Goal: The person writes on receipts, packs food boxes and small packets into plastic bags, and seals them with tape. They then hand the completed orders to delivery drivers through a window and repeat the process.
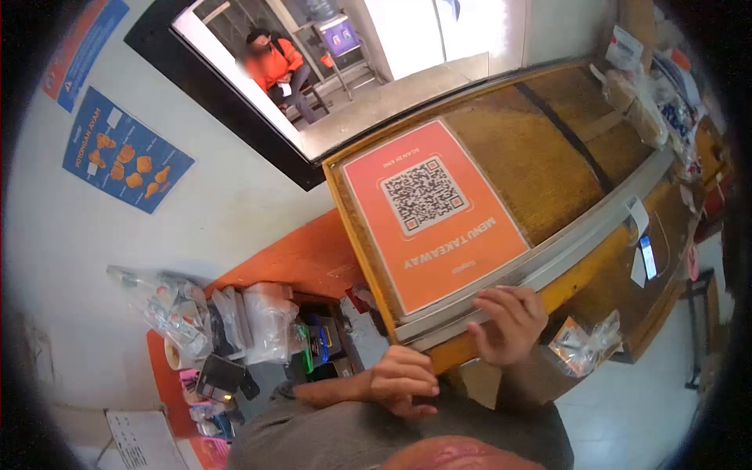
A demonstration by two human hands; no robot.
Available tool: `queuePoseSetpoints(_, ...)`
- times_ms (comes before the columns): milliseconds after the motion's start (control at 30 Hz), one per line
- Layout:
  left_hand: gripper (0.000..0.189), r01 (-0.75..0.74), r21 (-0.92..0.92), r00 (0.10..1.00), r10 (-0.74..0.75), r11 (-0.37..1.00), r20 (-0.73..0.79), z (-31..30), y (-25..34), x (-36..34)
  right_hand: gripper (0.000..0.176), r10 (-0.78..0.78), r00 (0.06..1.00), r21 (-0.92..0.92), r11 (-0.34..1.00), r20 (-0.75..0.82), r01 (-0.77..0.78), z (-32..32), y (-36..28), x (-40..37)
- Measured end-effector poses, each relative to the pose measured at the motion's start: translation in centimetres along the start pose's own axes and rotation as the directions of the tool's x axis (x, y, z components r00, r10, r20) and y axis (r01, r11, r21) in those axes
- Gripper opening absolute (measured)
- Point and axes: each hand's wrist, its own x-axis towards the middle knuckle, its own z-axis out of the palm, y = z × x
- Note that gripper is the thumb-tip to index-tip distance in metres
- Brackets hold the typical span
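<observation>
My left hand (403, 381) hovers just in front of the counter's near left corner, its fingers loosely bent and the thumb apart, with nothing visible in it. Higher and to the right, my right hand (509, 325) is half curled with its fingers apart and no object showing in it. Its fingertips overlap the metal strip (564, 254) along the counter's front edge. Beyond both hands, an orange menu sheet with a QR code (427, 196) lies flat on the yellow-brown counter (540, 157). Right of my right hand sits a small clear plastic bag with an orange-printed packet (583, 345).
A lit phone-like device (647, 257) lies right of the counter front. Plastic packages (642, 102) crowd the far right corner. To the left, a shelf holds clear plastic bags (266, 321) and a dark box (219, 377). Through the window, a person in orange (278, 66) sits outside.
</observation>
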Motion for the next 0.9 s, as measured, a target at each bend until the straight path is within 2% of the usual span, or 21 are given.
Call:
queuePoseSetpoints(67,0.024,-0.019,0.020,1.000,0.019,1.000,0.006,-2.4,-0.8,1.2,0.024,0.053,0.995,0.054,0.997,-0.088,-0.049,0.4,-0.3,0.2)
queuePoseSetpoints(133,0.023,-0.030,0.030,0.999,0.030,0.999,-0.009,-4.1,-1.8,2.2,0.023,0.084,0.992,0.057,0.995,-0.096,-0.079,0.4,-0.6,0.4)
queuePoseSetpoints(200,0.022,-0.004,0.290,1.000,0.005,0.957,-0.003,-5.8,-3.3,3.0,0.024,0.114,0.988,0.058,0.992,-0.105,-0.108,0.6,-0.8,0.4)
queuePoseSetpoints(233,0.022,0.008,0.415,1.000,-0.005,0.910,-0.007,-6.2,-4.1,3.3,0.026,0.155,0.980,0.144,0.980,-0.123,-0.137,0.7,-0.8,0.2)
queuePoseSetpoints(267,0.025,0.052,0.405,0.997,-0.025,0.913,-0.072,-5.8,-5.2,3.0,0.030,0.197,0.970,0.232,0.959,-0.140,-0.161,0.7,-0.6,0.2)
queuePoseSetpoints(300,0.025,0.047,0.381,0.997,-0.020,0.924,-0.076,-5.5,-6.0,2.6,0.030,0.203,0.969,0.207,0.963,-0.139,-0.172,0.6,-0.4,0.3)
queuePoseSetpoints(367,0.027,-0.164,0.273,0.959,0.218,0.948,-0.180,-5.6,-6.8,1.8,0.038,0.288,0.940,0.303,0.926,-0.181,-0.225,1.0,-0.6,0.2)
queuePoseSetpoints(400,0.027,-0.150,0.258,0.965,0.198,0.954,-0.173,-5.5,-6.8,1.7,0.029,0.299,0.936,0.329,0.916,-0.185,-0.228,0.7,-0.9,0.8)
queuePoseSetpoints(433,0.027,-0.142,0.262,0.953,0.203,0.955,-0.223,-5.2,-6.9,1.7,0.029,0.321,0.930,0.335,0.909,-0.179,-0.249,0.7,-1.0,0.8)
queuePoseSetpoints(500,0.027,-0.126,0.268,0.941,0.200,0.955,-0.272,-5.0,-7.1,1.6,0.018,0.514,0.846,0.491,0.779,-0.144,-0.390,0.5,-0.8,1.0)
queuePoseSetpoints(567,0.028,-0.139,0.238,0.946,0.200,0.961,-0.255,-5.0,-6.9,1.5,0.012,0.489,0.813,0.467,0.826,-0.317,-0.315,0.2,-0.2,2.9)
queuePoseSetpoints(633,0.026,-0.097,0.246,0.958,0.158,0.964,-0.241,-5.5,-6.4,2.3,0.015,0.420,0.820,0.396,0.880,-0.389,-0.263,-1.1,-0.7,7.1)
queuePoseSetpoints(700,0.024,-0.071,0.253,0.966,0.130,0.965,-0.222,-5.5,-6.1,2.1,0.020,0.306,0.915,0.402,0.897,-0.264,-0.184,-2.6,-1.1,12.0)
queuePoseSetpoints(767,0.025,-0.115,0.244,0.933,0.189,0.963,-0.305,-5.1,-6.9,1.8,0.025,0.136,0.982,0.378,0.923,-0.130,-0.078,-3.0,-1.2,16.8)
queuePoseSetpoints(833,0.026,-0.127,0.247,0.925,0.205,0.961,-0.319,-4.8,-7.2,1.5,0.035,0.053,0.989,0.380,0.919,0.138,-0.103,-2.4,-0.6,20.9)
queuePoseSetpoints(900,0.026,-0.138,0.259,0.917,0.222,0.956,-0.333,-4.9,-7.1,1.3,0.036,0.113,0.986,0.541,0.825,0.123,-0.162,0.8,0.3,24.4)
